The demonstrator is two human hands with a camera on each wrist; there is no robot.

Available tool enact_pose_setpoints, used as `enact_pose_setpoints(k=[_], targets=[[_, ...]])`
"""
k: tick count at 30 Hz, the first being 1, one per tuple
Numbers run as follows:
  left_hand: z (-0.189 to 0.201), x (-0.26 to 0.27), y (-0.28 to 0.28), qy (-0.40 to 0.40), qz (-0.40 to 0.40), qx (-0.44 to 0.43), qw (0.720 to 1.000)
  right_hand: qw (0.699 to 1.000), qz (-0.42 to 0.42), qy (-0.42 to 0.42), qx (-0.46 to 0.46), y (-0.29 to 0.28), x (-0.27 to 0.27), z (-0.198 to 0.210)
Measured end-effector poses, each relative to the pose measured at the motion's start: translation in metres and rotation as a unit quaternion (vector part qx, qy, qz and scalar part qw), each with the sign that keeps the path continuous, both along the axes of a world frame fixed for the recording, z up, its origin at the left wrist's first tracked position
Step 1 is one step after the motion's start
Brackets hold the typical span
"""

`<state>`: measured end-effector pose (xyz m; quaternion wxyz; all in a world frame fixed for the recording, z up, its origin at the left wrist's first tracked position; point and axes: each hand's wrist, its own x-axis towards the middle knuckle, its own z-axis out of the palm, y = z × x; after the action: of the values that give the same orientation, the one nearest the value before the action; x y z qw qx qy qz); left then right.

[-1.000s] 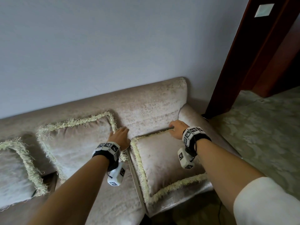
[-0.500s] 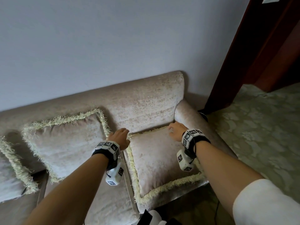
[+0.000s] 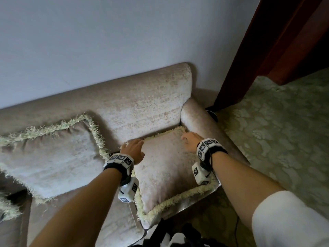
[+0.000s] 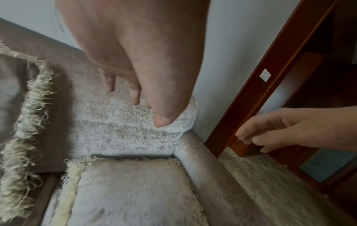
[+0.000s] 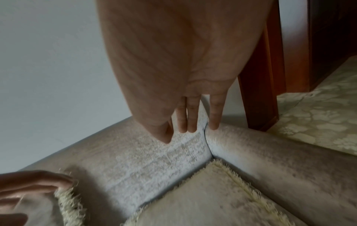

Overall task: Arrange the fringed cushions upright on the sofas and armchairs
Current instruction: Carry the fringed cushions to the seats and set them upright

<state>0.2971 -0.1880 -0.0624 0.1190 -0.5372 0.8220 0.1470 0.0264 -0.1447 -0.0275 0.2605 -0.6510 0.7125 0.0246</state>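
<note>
Both hands have let go of the fringed cushion (image 3: pixel 165 168), which now lies flat on the sofa (image 3: pixel 146 104) seat by the armrest (image 3: pixel 201 118), left hand (image 3: pixel 132 151) and right hand (image 3: pixel 191 142) hovering released above it, so unless regripped it may stay slumped rather than upright.

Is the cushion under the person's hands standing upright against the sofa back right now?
No. In the head view the cushion lies flat on the seat by the armrest, with the left hand and right hand over its far edge.
</note>
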Motion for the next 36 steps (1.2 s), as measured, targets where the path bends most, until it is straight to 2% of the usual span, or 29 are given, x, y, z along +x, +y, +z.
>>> enact_pose_setpoints(k=[6,11,17,21,25,30,33,36], targets=[[-0.024,0.003,0.033,-0.011,0.034,0.006,0.999,0.998,0.029,-0.022,0.052,0.015,-0.006,-0.043],[-0.053,0.0,0.088,-0.016,0.084,0.017,0.996,0.993,0.084,-0.025,0.082,0.05,0.0,-0.094],[-0.109,-0.003,0.163,-0.034,0.133,0.103,0.985,0.986,0.123,-0.007,0.111,0.096,0.003,-0.138],[-0.129,-0.013,0.185,-0.024,0.143,0.119,0.982,0.985,0.136,0.017,0.104,0.108,0.001,-0.157],[-0.153,-0.019,0.192,-0.007,0.136,0.091,0.987,0.984,0.142,0.018,0.11,0.117,0.004,-0.183],[-0.213,-0.026,0.199,0.015,0.142,0.102,0.985,0.984,0.152,0.039,0.088,0.125,0.011,-0.24],[-0.264,-0.032,0.202,0.038,0.142,0.129,0.981,0.982,0.157,0.037,0.098,0.128,0.019,-0.296],[-0.316,-0.038,0.204,0.022,0.113,0.127,0.985,0.98,0.167,0.033,0.105,0.131,0.025,-0.355]])
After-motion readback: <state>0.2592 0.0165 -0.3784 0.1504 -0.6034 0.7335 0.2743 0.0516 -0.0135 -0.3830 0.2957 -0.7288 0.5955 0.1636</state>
